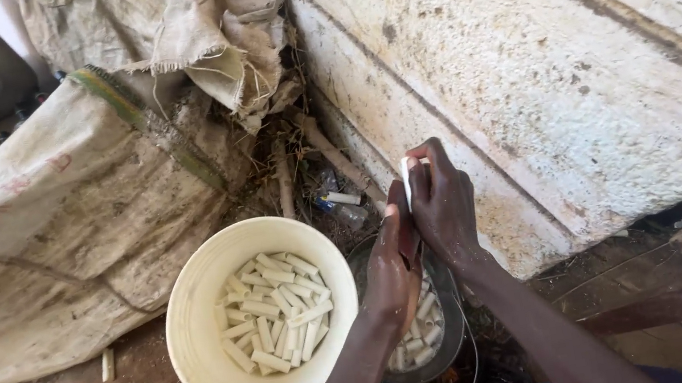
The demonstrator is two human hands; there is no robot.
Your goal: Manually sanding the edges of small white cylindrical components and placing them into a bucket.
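My right hand [444, 207] pinches a short white stick [406, 177] upright between thumb and fingers. My left hand [393, 265] presses against it from the left, fingers closed around the same stick's lower part. Both hands hover over a dark metal pot [453, 337] that holds several white stick pieces [421, 333]. To the left stands a cream plastic bucket [191, 331] with several cut white pieces [278, 309] lying in its bottom.
A large stuffed woven sack [58, 225] lies at the left, with torn sacking [181, 26] above it. A rough whitewashed wall [539, 72] rises at the right. Debris and a small plastic bottle [344, 209] sit by the wall's foot. Wooden planks [645, 299] lie at the lower right.
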